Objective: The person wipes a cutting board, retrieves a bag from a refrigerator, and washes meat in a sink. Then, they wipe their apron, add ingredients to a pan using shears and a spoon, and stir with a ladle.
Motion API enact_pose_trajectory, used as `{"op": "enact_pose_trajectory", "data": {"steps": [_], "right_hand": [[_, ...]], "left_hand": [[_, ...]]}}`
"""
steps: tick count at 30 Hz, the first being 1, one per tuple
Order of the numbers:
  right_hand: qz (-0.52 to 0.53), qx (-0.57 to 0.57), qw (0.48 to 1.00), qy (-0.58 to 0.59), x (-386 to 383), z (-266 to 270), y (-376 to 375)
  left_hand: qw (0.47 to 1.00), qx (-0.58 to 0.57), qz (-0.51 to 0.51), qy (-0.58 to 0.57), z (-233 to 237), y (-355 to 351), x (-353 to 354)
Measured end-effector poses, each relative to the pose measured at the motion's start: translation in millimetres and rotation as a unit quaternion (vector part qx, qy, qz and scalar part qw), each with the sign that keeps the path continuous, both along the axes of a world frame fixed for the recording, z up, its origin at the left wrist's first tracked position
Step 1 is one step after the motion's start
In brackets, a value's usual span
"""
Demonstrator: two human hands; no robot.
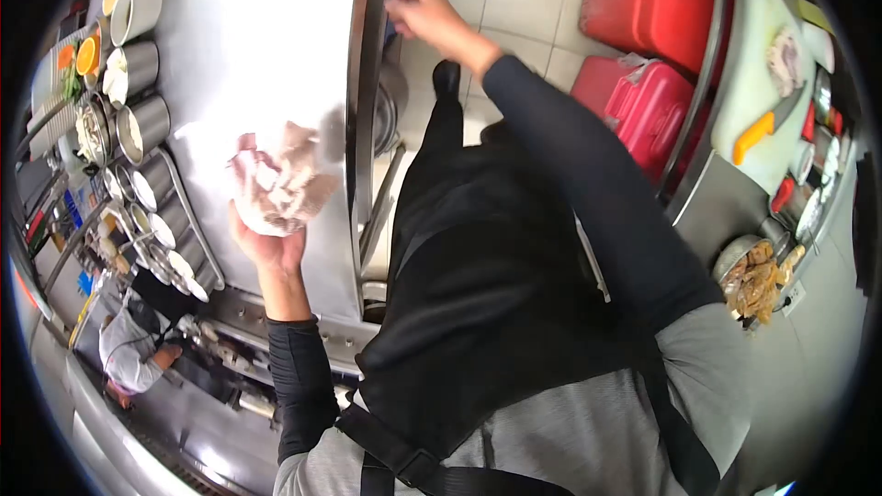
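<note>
Kitchen, mid-shift: my left hand (266,243) cradles a pale pink lump (276,184), seemingly raw meat. Its fingers curl up around the underside and grip it over the steel desk (266,46). The lump sits near the desk's front edge, roughly midway along it; whether it touches the steel I cannot tell.

My right hand (424,11) reaches out past that edge, above the tiled floor (519,0). Its fingers are drawn together, though I cannot tell whether they are closed on anything.

A row of metal canisters (147,124), some filled with sauces and garnishes, lines the far side of the desk. A black apron (478,294) covers my front. To my right, red bins (652,0) stand on the floor beside a second desk (717,202). That desk bears a white cutting board (767,73), a knife with an orange handle (755,136) and a bowl of brown fried pieces (755,283). Another person (129,349), in grey, works beyond the steel desk at lower left.
</note>
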State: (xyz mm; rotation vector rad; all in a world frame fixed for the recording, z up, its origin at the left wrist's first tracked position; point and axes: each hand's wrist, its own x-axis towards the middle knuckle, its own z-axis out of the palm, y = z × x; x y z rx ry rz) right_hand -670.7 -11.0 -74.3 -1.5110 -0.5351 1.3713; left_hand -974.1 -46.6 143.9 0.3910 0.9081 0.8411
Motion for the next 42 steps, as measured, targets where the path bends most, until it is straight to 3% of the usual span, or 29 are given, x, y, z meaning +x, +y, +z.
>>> {"op": "enact_pose_trajectory", "data": {"steps": [1,2,3,4,6,7,8,10,11,12,13,14,15,17,18,20,21,24,27,30,31,32,36,38,40,41,42], "right_hand": [[0.012,0.033,0.999,0.032,5,21,-26],[0.025,0.088,0.992,0.083,2,36,-50],[-0.001,0.145,0.964,0.222,-6,56,-77],[0.028,0.188,0.958,0.214,-11,78,-105],[0.058,0.253,0.964,0.056,-12,144,-151],[0.066,0.331,0.926,-0.167,-9,153,-165],[0.052,0.28,0.94,-0.186,-9,167,-187],[-0.063,0.2,0.943,-0.257,8,182,-219],[-0.126,0.168,0.967,-0.147,17,182,-241],[-0.162,0.158,0.951,-0.209,31,195,-269],[-0.191,0.17,0.901,-0.352,44,204,-299],[-0.234,0.145,0.892,-0.358,54,209,-333],[-0.288,0.137,0.885,-0.339,63,218,-368],[-0.397,0.072,0.832,-0.379,79,183,-450],[-0.491,-0.005,0.759,-0.428,76,188,-477],[-0.524,-0.124,0.636,-0.552,82,196,-527],[-0.597,-0.123,0.629,-0.482,85,181,-545],[-0.666,-0.063,0.641,-0.377,101,163,-579],[-0.6,-0.088,0.619,-0.499,117,177,-584],[-0.452,-0.333,0.644,-0.52,124,173,-570],[-0.412,-0.429,0.659,-0.461,125,179,-545],[-0.416,-0.434,0.659,-0.453,124,167,-532],[-0.423,-0.157,0.642,-0.62,137,140,-507],[-0.471,-0.208,0.608,-0.604,136,139,-517],[-0.466,-0.432,0.562,-0.53,128,153,-524],[-0.443,-0.515,0.558,-0.477,126,157,-530],[-0.442,-0.521,0.557,-0.473,126,164,-526]], "left_hand": [[0.998,-0.01,-0.025,-0.059,3,-3,19],[0.996,-0.063,-0.005,0.057,-2,-4,37],[0.995,-0.076,-0.047,0.05,-14,-3,47],[0.99,-0.09,-0.102,0.035,-27,-4,66],[0.982,-0.065,-0.175,0.006,-20,-22,126],[0.975,-0.025,-0.218,0.016,-21,-37,145],[0.967,0.019,-0.253,0.03,-20,-49,162],[0.94,-0.037,-0.336,-0.038,6,-70,195],[0.904,-0.013,-0.427,0.002,12,-70,200],[0.862,0.016,-0.505,0.047,11,-72,207],[0.802,0.118,-0.578,0.094,11,-71,215],[0.774,0.208,-0.588,0.106,12,-74,223],[0.762,0.232,-0.595,0.107,7,-74,234],[0.743,0.264,-0.606,0.108,1,-77,252],[0.751,0.227,-0.612,0.104,2,-82,265],[0.755,0.196,-0.617,0.104,3,-97,292],[0.743,0.212,-0.629,0.085,2,-110,307],[0.715,0.264,-0.646,0.051,5,-138,359],[0.682,0.363,-0.633,0.045,6,-160,413],[0.666,0.395,-0.631,0.039,25,-163,463],[0.664,0.398,-0.632,0.039,34,-163,478],[0.662,0.403,-0.63,0.039,40,-162,495],[0.648,0.427,-0.631,0.012,19,-139,583],[0.575,0.532,-0.621,0.014,-14,-116,643],[0.465,0.662,-0.586,0.047,-1,-114,685],[0.415,0.74,-0.53,0.021,-6,-112,708],[0.359,0.807,-0.469,-0.008,-13,-113,729]]}}
